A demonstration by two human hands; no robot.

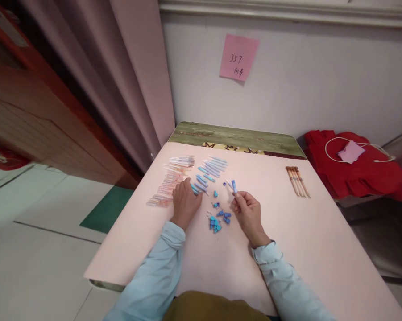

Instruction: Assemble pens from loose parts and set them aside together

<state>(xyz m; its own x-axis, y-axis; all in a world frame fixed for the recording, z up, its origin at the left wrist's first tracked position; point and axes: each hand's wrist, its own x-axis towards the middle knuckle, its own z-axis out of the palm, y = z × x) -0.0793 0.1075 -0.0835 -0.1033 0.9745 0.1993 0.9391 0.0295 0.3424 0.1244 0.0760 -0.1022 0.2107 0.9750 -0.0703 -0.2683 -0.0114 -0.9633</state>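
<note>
Between the thumb and fingers of my right hand [249, 215] is an upright blue pen barrel [234, 185], a thin white tip sticking out to its left. My left hand [185, 201] rests on the table with thumb and index finger apart, over the near end of some blue barrels [201, 180]. Past them lie several slim light-blue pen pieces [217, 162] in a slanted row. A small pile of blue and turquoise caps [214, 223] sits between my hands. One dark blue ring-like piece [224, 183] lies beside the held barrel.
Left of my left hand are rows of clear and pinkish sticks [169, 185] and pale ones [182, 160]. Several brown-topped wooden-looking pens [297, 182] lie at the right of the pink-covered table [294, 245]. Red cloth [348, 165] with a white cord is beyond the right edge.
</note>
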